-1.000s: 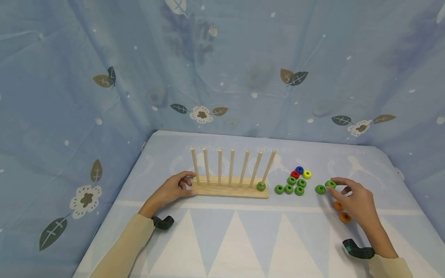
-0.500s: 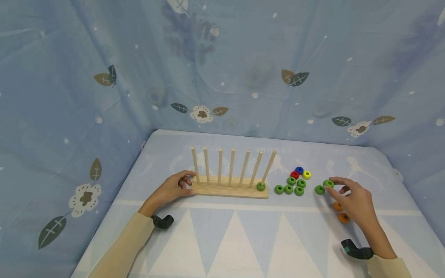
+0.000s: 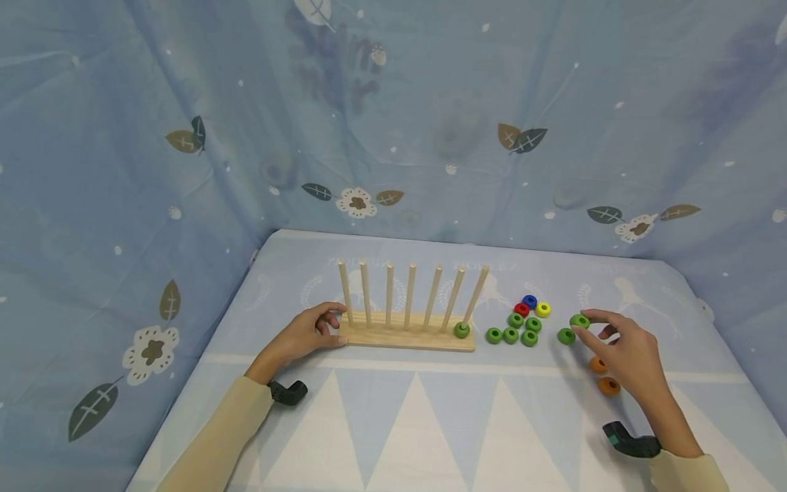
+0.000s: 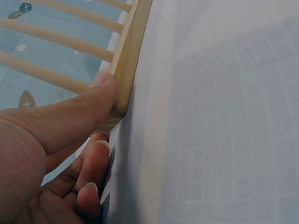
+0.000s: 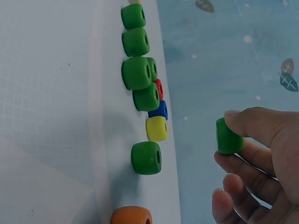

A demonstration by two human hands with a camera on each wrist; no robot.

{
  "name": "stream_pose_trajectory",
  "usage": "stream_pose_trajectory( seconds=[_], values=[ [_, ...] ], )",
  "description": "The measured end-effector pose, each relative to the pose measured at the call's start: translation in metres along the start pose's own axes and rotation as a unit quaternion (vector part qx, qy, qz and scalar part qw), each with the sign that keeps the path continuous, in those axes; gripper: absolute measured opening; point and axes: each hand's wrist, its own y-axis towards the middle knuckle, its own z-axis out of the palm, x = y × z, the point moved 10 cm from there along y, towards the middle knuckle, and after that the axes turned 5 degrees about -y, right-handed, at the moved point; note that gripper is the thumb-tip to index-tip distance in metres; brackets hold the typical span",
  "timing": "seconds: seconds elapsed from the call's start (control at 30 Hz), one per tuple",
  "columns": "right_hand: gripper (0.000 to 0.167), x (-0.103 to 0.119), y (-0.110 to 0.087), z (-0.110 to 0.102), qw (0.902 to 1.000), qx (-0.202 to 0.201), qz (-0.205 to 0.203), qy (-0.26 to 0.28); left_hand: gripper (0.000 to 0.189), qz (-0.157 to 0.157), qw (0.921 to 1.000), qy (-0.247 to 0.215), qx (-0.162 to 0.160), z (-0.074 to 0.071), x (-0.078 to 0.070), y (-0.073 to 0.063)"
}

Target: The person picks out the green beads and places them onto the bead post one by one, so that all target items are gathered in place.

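Observation:
A wooden peg rack [image 3: 381, 335] stands on the table, with a row of several upright pegs. One green bead [image 3: 462, 330] sits low on its rightmost peg. My left hand [image 3: 305, 333] grips the rack's left end; in the left wrist view the thumb lies on the base's edge [image 4: 125, 79] and the other fingers bend below its end. My right hand [image 3: 630, 352] pinches a green bead [image 5: 228, 136] between thumb and fingers, raised off the table. Another green bead [image 3: 566, 336] lies on the cloth just below and left of it.
Several green beads [image 3: 511, 335] lie right of the rack, beside a red bead [image 3: 521, 309], a blue bead [image 3: 529, 301] and a yellow bead [image 3: 543, 309]. Two orange beads [image 3: 609, 387] lie beside the right hand. A patterned curtain [image 3: 430, 137] hangs behind the table.
My right hand has shifted slightly left and up with the pinched green bead. The left hand and the rack have stayed in place.

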Motion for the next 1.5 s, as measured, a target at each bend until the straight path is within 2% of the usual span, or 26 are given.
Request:
stream_pose_trajectory(
  seconds=[0.13,0.27,0.73,1.5],
  values=[
    [0.042,0.002,0.000,0.000,1.0000,0.003,-0.002,0.005,0.059,0.003,1.0000,-0.007,0.003,0.001,-0.017,-0.007],
    [0.043,0.005,0.000,0.000,0.9999,0.008,0.001,0.008,0.059,0.008,0.9999,-0.008,0.003,0.002,-0.024,-0.010],
    [0.041,0.018,0.003,-0.003,0.9999,-0.001,-0.014,0.008,0.059,0.011,0.9998,-0.013,0.007,0.004,-0.021,-0.007],
    [0.043,0.034,0.009,-0.004,0.9994,-0.007,-0.031,0.014,0.059,0.004,0.9999,-0.015,0.000,0.000,-0.018,-0.009]
  ],
)
